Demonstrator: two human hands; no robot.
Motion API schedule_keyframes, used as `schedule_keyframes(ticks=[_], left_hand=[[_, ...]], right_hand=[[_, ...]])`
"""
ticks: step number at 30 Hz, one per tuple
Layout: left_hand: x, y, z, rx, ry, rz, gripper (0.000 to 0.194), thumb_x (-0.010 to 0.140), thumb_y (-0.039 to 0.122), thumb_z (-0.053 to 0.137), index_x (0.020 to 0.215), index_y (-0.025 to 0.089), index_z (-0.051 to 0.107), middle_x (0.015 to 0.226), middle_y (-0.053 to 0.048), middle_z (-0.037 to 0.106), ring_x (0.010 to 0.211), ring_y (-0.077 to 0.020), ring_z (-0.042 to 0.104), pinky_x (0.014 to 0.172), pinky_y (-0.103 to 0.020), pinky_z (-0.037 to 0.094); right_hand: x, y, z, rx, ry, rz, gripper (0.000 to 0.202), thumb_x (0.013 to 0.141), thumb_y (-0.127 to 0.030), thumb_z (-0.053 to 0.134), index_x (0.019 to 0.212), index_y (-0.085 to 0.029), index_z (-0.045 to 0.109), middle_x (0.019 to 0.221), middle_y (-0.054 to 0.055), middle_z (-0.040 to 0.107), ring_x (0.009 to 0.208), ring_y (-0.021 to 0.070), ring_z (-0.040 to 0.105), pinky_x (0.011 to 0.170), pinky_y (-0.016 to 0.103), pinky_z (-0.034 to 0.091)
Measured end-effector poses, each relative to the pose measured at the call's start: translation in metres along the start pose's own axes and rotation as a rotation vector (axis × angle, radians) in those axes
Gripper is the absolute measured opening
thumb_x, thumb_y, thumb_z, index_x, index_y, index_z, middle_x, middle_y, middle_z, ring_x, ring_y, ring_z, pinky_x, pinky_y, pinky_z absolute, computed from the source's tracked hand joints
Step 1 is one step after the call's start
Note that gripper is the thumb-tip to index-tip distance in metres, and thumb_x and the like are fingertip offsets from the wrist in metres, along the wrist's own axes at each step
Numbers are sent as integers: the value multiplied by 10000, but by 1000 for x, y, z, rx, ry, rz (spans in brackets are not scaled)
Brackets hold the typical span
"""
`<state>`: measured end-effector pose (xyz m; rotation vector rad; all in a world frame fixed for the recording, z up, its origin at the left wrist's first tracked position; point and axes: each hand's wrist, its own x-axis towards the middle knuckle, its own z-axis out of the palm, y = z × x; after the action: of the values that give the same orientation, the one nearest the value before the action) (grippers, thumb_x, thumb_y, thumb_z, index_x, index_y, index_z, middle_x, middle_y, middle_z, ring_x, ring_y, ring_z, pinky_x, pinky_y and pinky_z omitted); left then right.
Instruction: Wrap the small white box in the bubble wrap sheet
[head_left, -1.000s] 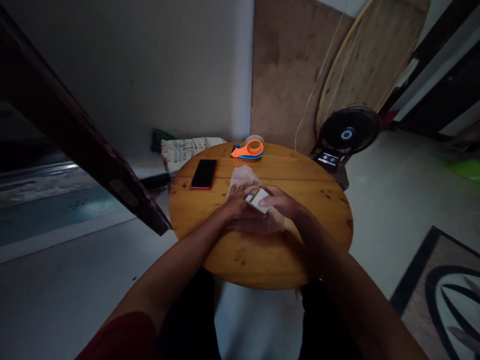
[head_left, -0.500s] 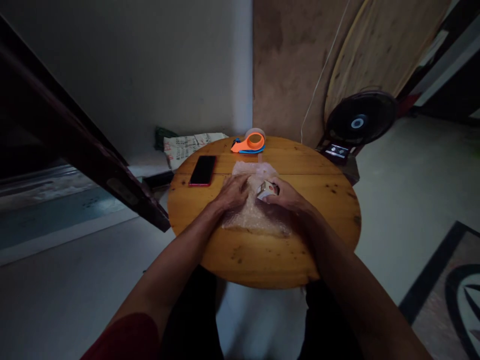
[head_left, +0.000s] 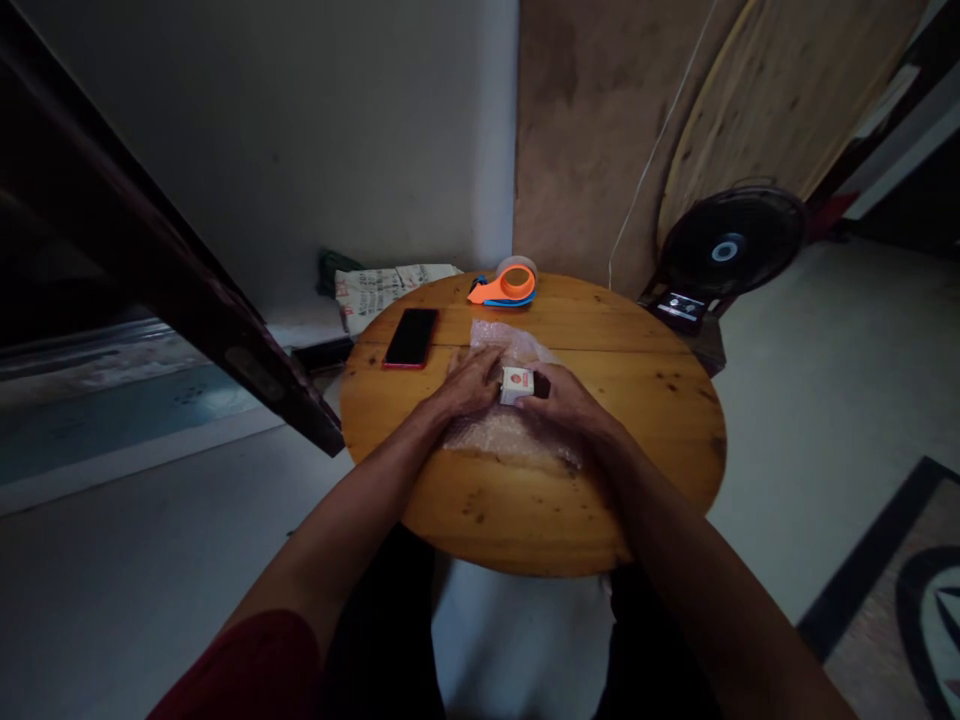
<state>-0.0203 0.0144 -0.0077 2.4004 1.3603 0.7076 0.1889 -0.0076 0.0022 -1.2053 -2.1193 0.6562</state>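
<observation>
A small white box with a red print [head_left: 517, 385] is over the middle of a sheet of bubble wrap [head_left: 510, 434] on the round wooden table. My right hand [head_left: 564, 398] grips the box from its right side, thumb in front. On the left part of the wrap lies my left hand [head_left: 471, 385], fingers spread and pointing toward the box's left side. The palms hide parts of the wrap, whose far edge is slightly raised.
An orange and blue tape dispenser [head_left: 514, 284] stands at the far edge of the wooden table [head_left: 480, 520]. A dark phone [head_left: 411, 338] lies at the left. Beyond the table's right edge is a black fan [head_left: 726, 250].
The box has turned and shifted left with my right hand, closer to my left hand. The far edge of the wrap has changed shape. The whole view has shifted slightly.
</observation>
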Motion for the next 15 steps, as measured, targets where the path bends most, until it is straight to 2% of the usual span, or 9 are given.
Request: schedule_keyframes(ticks=[6,10,12,15], left_hand=[[-2,1,-2,-3,-9,6,582,845,227,502,1420,173,429,1487,-130,451,1398,-294,365,1172,-567,190],[-2,5,-6,-44,31,28,604,771,131,513,1371,190,491,1454,-100,497,1389,-275,382,1181,-556,183],[-1,5,-7,-103,78,41,587,733,96,512,1311,193,552,1412,-85,541,1376,-264,399,1179,-529,217],[0,4,-7,-284,99,73,525,712,116,540,1229,182,612,1338,-88,593,1295,-253,488,1120,-455,358]], right_hand=[[-3,5,-3,24,18,-28,539,689,-268,726,1215,-222,615,1183,75,667,1066,260,612,950,422,459],[-4,7,-3,23,16,-15,535,689,-283,731,1208,-229,618,1178,75,668,1062,284,612,953,461,462],[-4,5,-4,58,0,-32,560,687,-278,733,1230,-244,602,1201,66,658,1084,290,606,967,472,459],[-5,0,-8,137,-16,-48,596,671,-230,726,1248,-287,585,1254,42,633,1144,285,583,1014,474,437]])
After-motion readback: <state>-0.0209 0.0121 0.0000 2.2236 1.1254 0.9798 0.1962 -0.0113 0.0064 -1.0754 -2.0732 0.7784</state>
